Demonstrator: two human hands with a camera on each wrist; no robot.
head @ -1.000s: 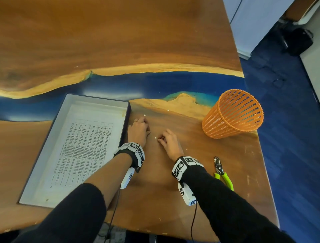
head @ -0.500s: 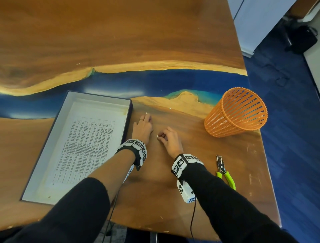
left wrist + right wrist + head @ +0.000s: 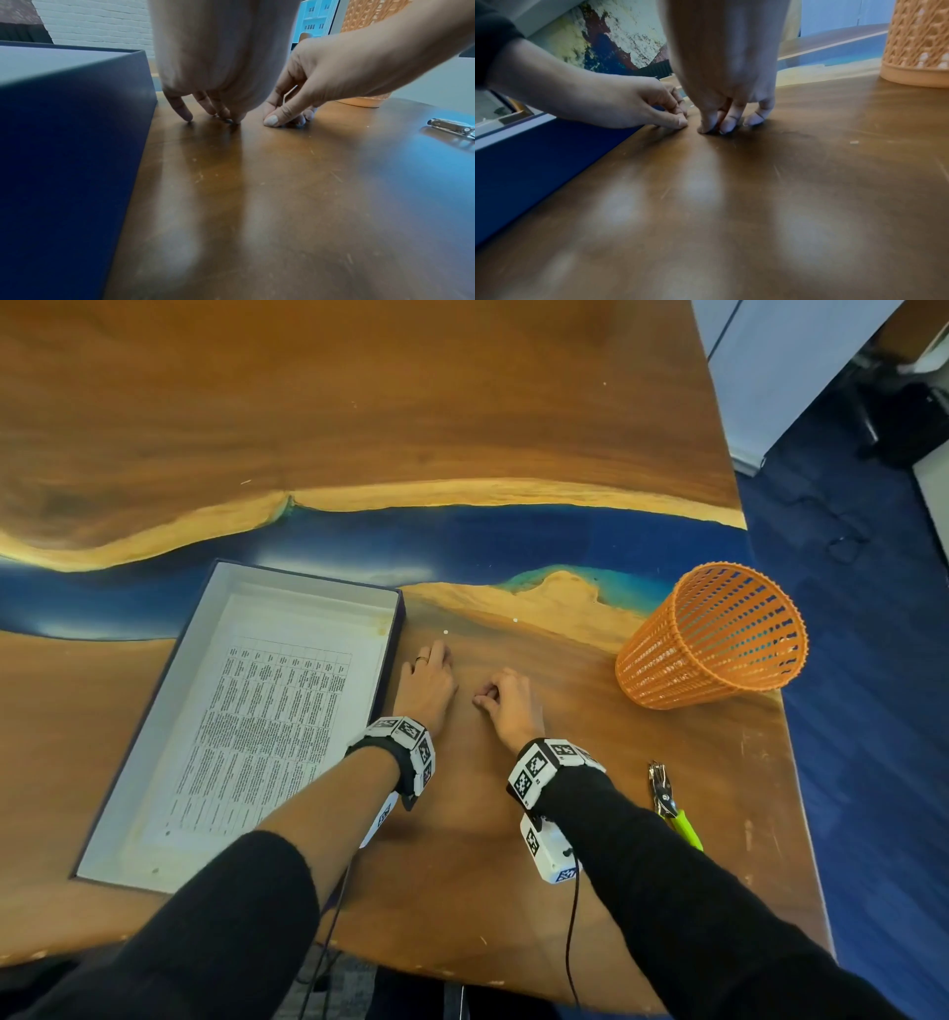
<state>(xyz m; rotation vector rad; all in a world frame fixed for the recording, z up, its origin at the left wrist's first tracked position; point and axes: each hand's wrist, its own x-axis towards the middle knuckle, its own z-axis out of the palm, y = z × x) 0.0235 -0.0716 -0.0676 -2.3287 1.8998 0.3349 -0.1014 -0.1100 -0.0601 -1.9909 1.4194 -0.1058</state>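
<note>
Wood split by a band of blue resin makes up the tabletop (image 3: pixel 462 428), with blue carpet beyond its right edge. On its left part lies a shallow box (image 3: pixel 308 577), dark blue outside and pale inside. Flat on the box's bottom is a printed sheet (image 3: pixel 267 721) carrying a table of small text.

At the right stands an orange mesh wastebasket (image 3: pixel 667 670) with its mouth open. Its bottom does not show. Nearer the person, a hole punch with green handles (image 3: pixel 672 809) lies flat on the wood.

Both hands are down on the bare wood just right of the box. The left hand (image 3: pixel 429 683) has its fingers bent, the tips on the wood and the thumb drawn against the forefinger. I cannot tell whether anything is caught between them.

The right hand (image 3: pixel 511 706) is close beside it, fingers curled under and thumb tip pressed to the wood. A thin white paper scrap (image 3: pixel 289 94) shows edge-on, pinched between thumb and forefinger.

Two tiny white paper dots lie loose on the table, one (image 3: pixel 445 632) just beyond the left fingertips, the other (image 3: pixel 515 619) farther right.
</note>
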